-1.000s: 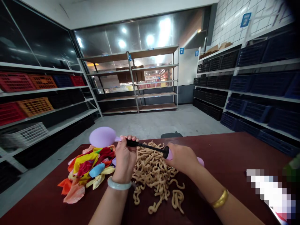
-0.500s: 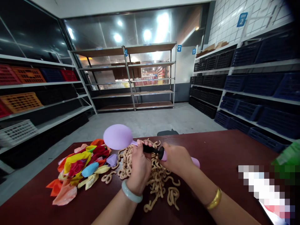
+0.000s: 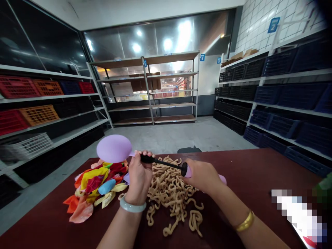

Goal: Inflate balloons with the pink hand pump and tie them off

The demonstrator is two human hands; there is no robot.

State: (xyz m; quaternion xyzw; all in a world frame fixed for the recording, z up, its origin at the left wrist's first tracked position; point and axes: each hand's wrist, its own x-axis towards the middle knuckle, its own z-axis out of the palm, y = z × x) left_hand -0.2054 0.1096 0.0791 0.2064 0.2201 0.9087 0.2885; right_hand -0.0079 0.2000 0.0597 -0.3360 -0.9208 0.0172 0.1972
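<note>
An inflated purple balloon (image 3: 114, 148) points to the left above the table. Its neck and the black end of a hand balloon pump (image 3: 169, 165) are wrapped in the fingers of my left hand (image 3: 141, 173). My right hand (image 3: 203, 176) is closed round the pump's light purple barrel, whose end sticks out past the wrist. A thin black rod shows between the two hands. Below them lies a pile of beige, curly, worm-like pieces (image 3: 172, 193). To the left of it is a heap of flat coloured balloons (image 3: 94, 183), in yellow, red, orange, blue and other colours.
The dark red table (image 3: 233, 200) spans the front. On its right lies a pixelated white item (image 3: 298, 214), with something green (image 3: 325, 190) beyond it. Shelves with crates (image 3: 38, 116) line the left, blue crates (image 3: 284, 126) the right, and a metal rack (image 3: 153, 90) stands behind.
My left hand has moved left with the balloon, away from my right hand. More of the black pump rod now shows between them. The view has shifted slightly.
</note>
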